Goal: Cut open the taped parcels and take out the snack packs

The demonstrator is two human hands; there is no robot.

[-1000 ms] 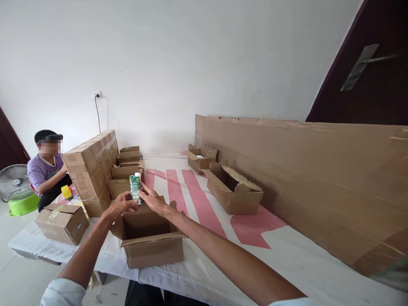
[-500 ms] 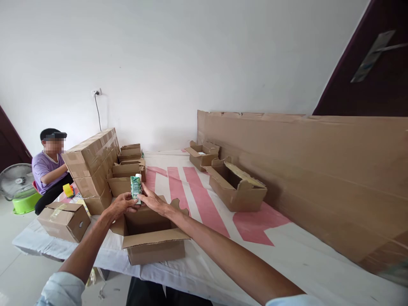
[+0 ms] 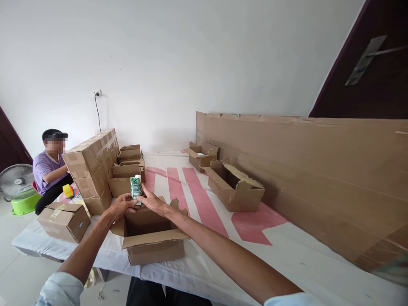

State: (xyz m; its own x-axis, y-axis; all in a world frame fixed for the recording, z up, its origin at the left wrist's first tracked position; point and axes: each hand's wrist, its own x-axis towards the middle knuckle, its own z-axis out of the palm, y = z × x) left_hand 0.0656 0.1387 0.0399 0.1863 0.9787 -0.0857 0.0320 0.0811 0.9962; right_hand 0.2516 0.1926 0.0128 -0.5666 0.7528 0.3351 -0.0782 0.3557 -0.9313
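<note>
A small green drink carton [image 3: 135, 187] with a white cap stands upright between my two hands. My left hand [image 3: 122, 206] grips its lower left side, and my right hand [image 3: 151, 199] grips the lower right side. Just below and nearer to me is an open cardboard box [image 3: 156, 252] with its flaps spread; the part of its inside that shows is dark, and its bottom is hidden. More open boxes [image 3: 123, 187] stand in a row behind the carton.
Stacked taped boxes [image 3: 91, 163] rise at the left, beside a closed box [image 3: 64, 221] and a yellow tape roll [image 3: 68, 191]. Two open boxes [image 3: 236, 191] [image 3: 201, 159] stand along a cardboard panel [image 3: 302, 170]. A co-worker [image 3: 49, 170] sits beyond the stack, near a fan [image 3: 17, 182].
My hands and the carton stay practically where they were. The view has shifted very slightly, so the boxes and door at the right appear a little further left.
</note>
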